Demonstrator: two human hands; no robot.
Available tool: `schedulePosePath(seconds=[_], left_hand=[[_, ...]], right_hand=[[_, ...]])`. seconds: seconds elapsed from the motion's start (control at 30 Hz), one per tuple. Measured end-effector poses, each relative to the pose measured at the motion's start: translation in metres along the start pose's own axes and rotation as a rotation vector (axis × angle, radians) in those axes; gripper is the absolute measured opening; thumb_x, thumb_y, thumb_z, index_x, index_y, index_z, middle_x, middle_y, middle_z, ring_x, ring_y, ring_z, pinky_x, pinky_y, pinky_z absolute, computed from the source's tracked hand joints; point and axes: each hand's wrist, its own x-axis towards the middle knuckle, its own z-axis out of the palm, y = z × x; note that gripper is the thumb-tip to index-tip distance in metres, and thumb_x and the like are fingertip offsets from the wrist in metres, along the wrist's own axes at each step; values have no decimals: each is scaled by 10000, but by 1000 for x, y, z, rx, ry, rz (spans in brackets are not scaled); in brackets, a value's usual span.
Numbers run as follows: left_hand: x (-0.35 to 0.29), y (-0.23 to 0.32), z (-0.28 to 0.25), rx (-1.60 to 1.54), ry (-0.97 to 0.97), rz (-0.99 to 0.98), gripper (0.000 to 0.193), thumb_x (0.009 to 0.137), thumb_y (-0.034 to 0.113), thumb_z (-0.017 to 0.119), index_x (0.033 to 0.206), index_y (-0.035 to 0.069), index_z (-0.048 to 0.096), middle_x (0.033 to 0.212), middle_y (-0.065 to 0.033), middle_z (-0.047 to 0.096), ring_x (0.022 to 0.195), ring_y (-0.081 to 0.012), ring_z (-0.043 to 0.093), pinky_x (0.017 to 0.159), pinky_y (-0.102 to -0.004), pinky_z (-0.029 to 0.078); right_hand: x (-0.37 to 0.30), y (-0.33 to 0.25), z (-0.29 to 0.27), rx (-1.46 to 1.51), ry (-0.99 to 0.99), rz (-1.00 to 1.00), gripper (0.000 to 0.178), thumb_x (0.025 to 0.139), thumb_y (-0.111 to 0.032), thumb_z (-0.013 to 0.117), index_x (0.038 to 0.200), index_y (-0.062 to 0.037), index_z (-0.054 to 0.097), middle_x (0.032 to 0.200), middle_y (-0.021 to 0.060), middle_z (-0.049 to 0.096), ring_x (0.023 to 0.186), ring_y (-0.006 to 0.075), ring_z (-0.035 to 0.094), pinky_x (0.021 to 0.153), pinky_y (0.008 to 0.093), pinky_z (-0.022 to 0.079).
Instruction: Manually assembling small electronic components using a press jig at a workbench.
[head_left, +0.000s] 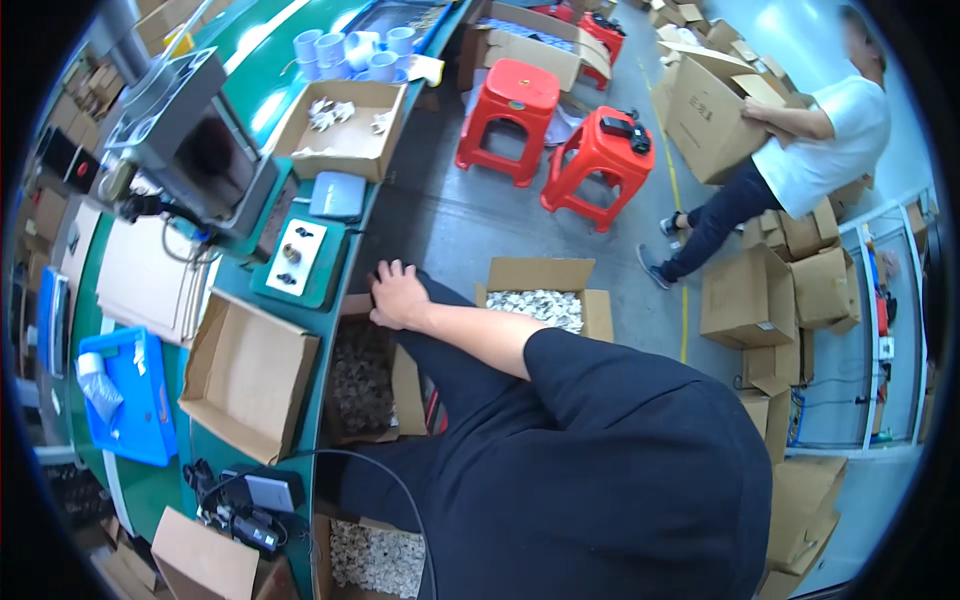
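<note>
My right hand (401, 298) rests palm down at the knee of my dark trousers (440, 318), beside the bench's edge. Its fingers are apart, and I see nothing held in them. Just below it, under the bench edge, stands a cardboard box (408, 392) with a shadowed heap of small parts inside. Another open carton (540, 272) of small white parts sits on the floor behind my forearm. My left hand does not show. On the green bench nearby, a white plate with dark fittings (296, 257) lies in front of a grey press (190, 150).
Bench items include a shallow cardboard tray (250, 375), a blue tray (128, 395), a box of white pieces (340, 125) and pale blue cups (384, 66). Red stools (510, 110) stand beyond. At right, a person (815, 140) carries a large carton (715, 110). A black cable (385, 468) crosses near my lap.
</note>
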Motion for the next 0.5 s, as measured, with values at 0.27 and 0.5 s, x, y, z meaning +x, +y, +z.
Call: schedulePosePath(seconds=[0.27,0.5], left_hand=[[-5,-26,12,600,-36,370,207,746,92,620,946,42,605,938,-166,594,927,-351,568,815,-453,474],[-6,-51,13,635,-37,508,304,709,250,679,952,79,614,959,-127,593,895,-321,584,782,-428,487]], right_hand=[[-3,10,-29,97,-160,43,618,715,-404,676,1193,-26,570,1173,179,500,1118,351,489,862,478,460],[-1,0,-20,29,-147,2,683,755,-444,642,1286,-35,512,1296,211,460,1197,368,441,952,498,399]])
